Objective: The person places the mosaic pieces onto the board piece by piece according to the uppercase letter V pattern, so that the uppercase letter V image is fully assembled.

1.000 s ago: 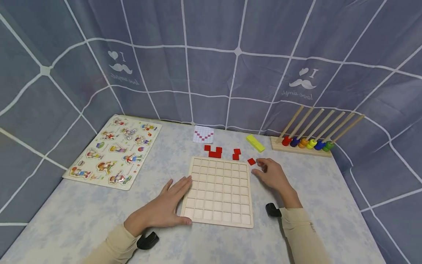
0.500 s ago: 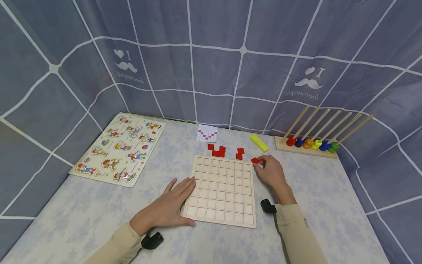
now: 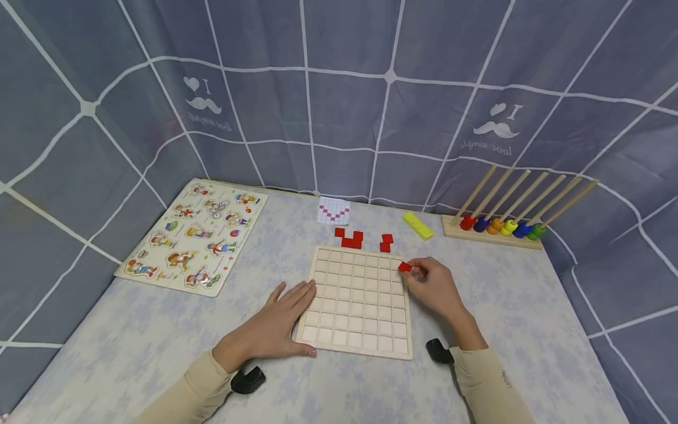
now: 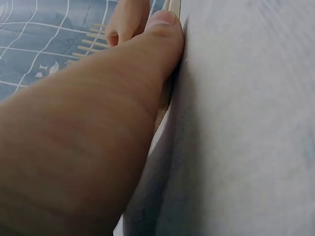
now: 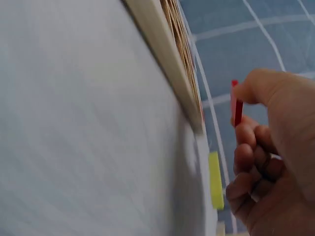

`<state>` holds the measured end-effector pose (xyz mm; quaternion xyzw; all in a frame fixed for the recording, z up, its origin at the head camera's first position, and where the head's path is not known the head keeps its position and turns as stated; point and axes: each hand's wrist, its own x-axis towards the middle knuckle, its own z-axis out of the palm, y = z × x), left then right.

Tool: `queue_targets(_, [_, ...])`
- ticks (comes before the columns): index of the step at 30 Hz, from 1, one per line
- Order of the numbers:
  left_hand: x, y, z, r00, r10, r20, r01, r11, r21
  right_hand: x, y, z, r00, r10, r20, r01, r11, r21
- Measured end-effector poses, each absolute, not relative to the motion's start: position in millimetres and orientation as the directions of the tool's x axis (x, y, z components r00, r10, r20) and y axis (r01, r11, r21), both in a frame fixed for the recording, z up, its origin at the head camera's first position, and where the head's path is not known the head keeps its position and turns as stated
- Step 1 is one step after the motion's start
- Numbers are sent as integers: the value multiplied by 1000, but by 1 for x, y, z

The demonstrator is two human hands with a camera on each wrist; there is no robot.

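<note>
A square wooden grid board (image 3: pixel 355 306) lies on the table. The left hand (image 3: pixel 272 327) rests flat along its left edge, fingers spread and straight; its thumb touches the lower left corner, also seen in the left wrist view. Between thumb and fingertips the right hand (image 3: pixel 434 285) pinches a small red square tile (image 3: pixel 405 267) over the board's upper right corner. In the right wrist view that tile (image 5: pixel 236 103) is edge-on, raised above the table. Several more red tiles (image 3: pixel 352 242) lie behind the board, two of them (image 3: pixel 385 247) toward its right.
A paper card (image 3: pixel 333 211) with a pink V pattern lies at the back. Right of it is a yellow block (image 3: pixel 418 225), then a wooden peg rack (image 3: pixel 492 235) with coloured beads. A picture puzzle board (image 3: pixel 193 238) lies at the left.
The right hand has pinched the rightmost red tile, lifted it from the table and brought it toward the board's upper right corner. The left hand stays at the board's left edge.
</note>
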<state>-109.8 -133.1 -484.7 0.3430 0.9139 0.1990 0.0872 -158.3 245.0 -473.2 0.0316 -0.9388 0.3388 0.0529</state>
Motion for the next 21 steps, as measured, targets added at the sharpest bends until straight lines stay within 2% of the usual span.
queue_targets(9, [-111, -137, -483, -764, 645, -12, 579, 694, 428, -130, 200, -461, -945, -268, 189, -320, 627, -710])
queue_targets(14, [-111, -135, -484, -767, 641, -7, 579, 697, 423, -119, 184, -464, -899, -394, 193, -413, 611, -676])
queue_targets(21, [-106, -133, -487, -759, 651, -5, 583, 684, 438, -106, 179, -468, -842, -527, 119, -479, 627, -614])
